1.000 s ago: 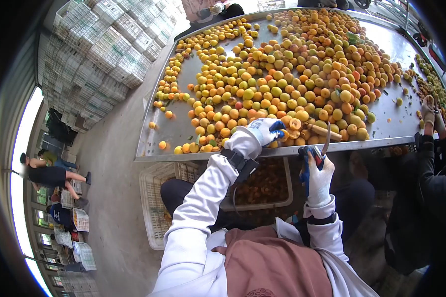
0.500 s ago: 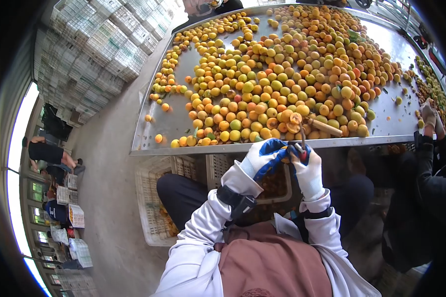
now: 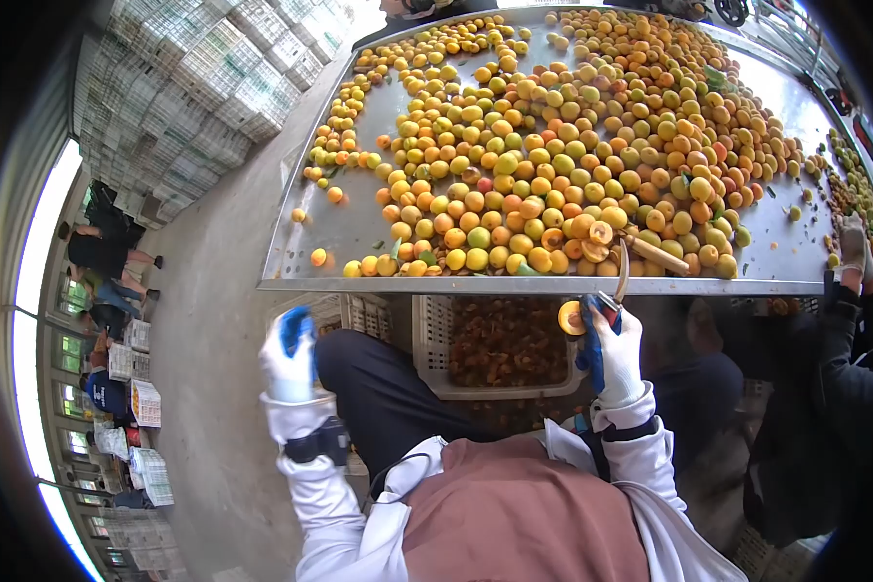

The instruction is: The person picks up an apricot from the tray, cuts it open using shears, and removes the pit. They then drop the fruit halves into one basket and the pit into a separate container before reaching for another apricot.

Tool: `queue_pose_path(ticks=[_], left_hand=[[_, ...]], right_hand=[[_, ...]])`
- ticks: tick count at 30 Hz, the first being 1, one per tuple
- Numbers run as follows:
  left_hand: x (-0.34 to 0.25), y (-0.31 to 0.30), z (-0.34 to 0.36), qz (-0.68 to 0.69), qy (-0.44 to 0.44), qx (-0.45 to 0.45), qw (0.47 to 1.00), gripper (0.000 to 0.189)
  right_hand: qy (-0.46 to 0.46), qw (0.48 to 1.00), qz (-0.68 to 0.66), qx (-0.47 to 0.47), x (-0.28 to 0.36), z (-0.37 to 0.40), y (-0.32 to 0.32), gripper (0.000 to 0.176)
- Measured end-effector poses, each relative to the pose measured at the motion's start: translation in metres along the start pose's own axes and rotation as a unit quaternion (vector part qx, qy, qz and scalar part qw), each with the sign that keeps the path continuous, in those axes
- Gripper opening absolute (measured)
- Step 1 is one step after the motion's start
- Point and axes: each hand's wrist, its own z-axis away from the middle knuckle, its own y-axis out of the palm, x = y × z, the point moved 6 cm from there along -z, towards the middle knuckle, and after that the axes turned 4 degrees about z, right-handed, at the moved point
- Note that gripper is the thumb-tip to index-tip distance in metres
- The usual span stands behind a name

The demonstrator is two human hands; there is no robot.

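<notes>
Your right hand (image 3: 613, 351) grips the curved knife (image 3: 624, 279) and a cut fruit (image 3: 571, 317), right by the worktop's (image 3: 514, 286) near edge; your left hand (image 3: 292, 354), well apart, blurs, hold impossible to tell.

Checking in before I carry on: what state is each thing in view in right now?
Right hand: gloved, closed on the curved knife
Curved knife: blade exposed, pointing up
Cut fruit: open, flesh showing, held at the right hand
Left hand: gloved, blurred, away from the table; contents unclear
Table: largely covered with loose fruit
Crate under the table: holding brownish-orange pieces
Background crates: stacked
</notes>
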Motion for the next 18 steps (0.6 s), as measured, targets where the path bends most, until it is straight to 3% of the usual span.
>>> queue_pose_path(ticks=[1, 2, 3, 4, 5, 7, 9, 10, 11, 13, 15, 18], left_hand=[[0.027, -0.029, -0.003, -0.143, 0.104, -0.052, 0.983, 0.029], [0.037, -0.048, 0.005, -0.327, 0.087, -0.041, 0.940, 0.032], [0.040, -0.060, 0.011, -0.500, 0.067, -0.029, 0.863, 0.036], [0.028, -0.057, 0.018, -0.561, 0.036, -0.022, 0.826, 0.042], [0.020, -0.047, 0.023, -0.562, 0.036, -0.021, 0.826, 0.042], [-0.001, -0.015, 0.032, -0.335, 0.093, 0.014, 0.937, 0.043], [-0.047, 0.044, 0.043, -0.247, 0.214, 0.091, 0.941, 0.043], [-0.056, 0.076, 0.049, 0.012, 0.084, 0.168, 0.982, 0.045], [-0.064, 0.110, 0.057, 0.271, -0.052, 0.228, 0.934, 0.048], [-0.085, 0.163, 0.071, 0.374, -0.161, 0.419, 0.812, 0.047], [-0.118, 0.201, 0.080, 0.345, -0.095, 0.490, 0.795, 0.043], [-0.097, 0.284, 0.110, 0.529, -0.280, 0.444, 0.667, 0.057]], right_hand=[[-0.018, 1.000, 0.023, -0.007, 0.004, 0.001, 0.000, 0.023], [-0.035, 0.998, 0.047, -0.014, 0.006, 0.002, 0.000, 0.023], [-0.033, 0.998, 0.046, -0.014, 0.003, 0.000, 0.000, 0.023], [-0.058, 0.996, 0.062, -0.002, 0.002, -0.002, 0.001, 0.023], [-0.083, 0.993, 0.079, 0.008, 0.002, -0.004, 0.002, 0.023], [-0.081, 0.993, 0.084, 0.013, 0.006, 0.000, 0.011, 0.022], [-0.079, 0.992, 0.093, 0.021, 0.005, 0.000, 0.018, 0.020], [-0.109, 0.988, 0.104, 0.033, 0.003, -0.001, 0.022, 0.020], [-0.139, 0.983, 0.114, 0.045, 0.004, -0.001, 0.026, 0.020], [-0.086, 0.983, 0.155, 0.051, 0.001, -0.002, 0.026, 0.021], [-0.159, 0.972, 0.159, 0.061, 0.002, 0.000, 0.033, 0.022], [-0.228, 0.948, 0.214, 0.061, -0.001, -0.003, 0.033, 0.020]])
